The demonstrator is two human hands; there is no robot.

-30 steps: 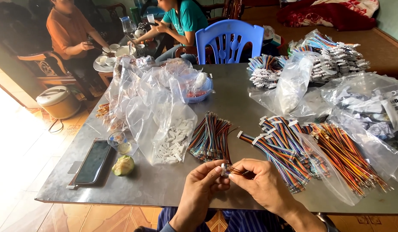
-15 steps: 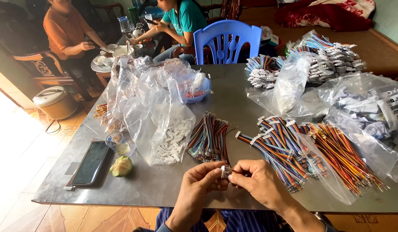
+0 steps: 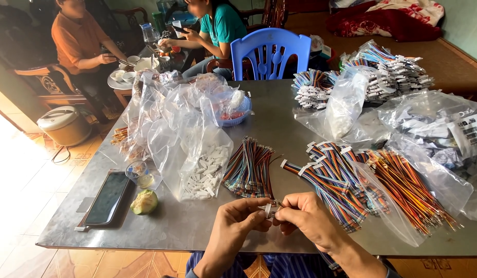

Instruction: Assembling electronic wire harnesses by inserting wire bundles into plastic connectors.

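Connector, small and white, sits pinched between my two hands at the near edge of the tabletop. My left hand grips it from the left with fingertips, and my right hand closes on it from the right, thin wires poking out between the fingers. Just beyond my hands lies a bundle of rainbow wires; to its right are ribbon cables and a bag of orange wires. Left of the bundle a clear bag of white connectors stands, and further left I see a phone, a green fruit and a small glass. Across the tabletop stands a blue chair, with two people seated beyond.
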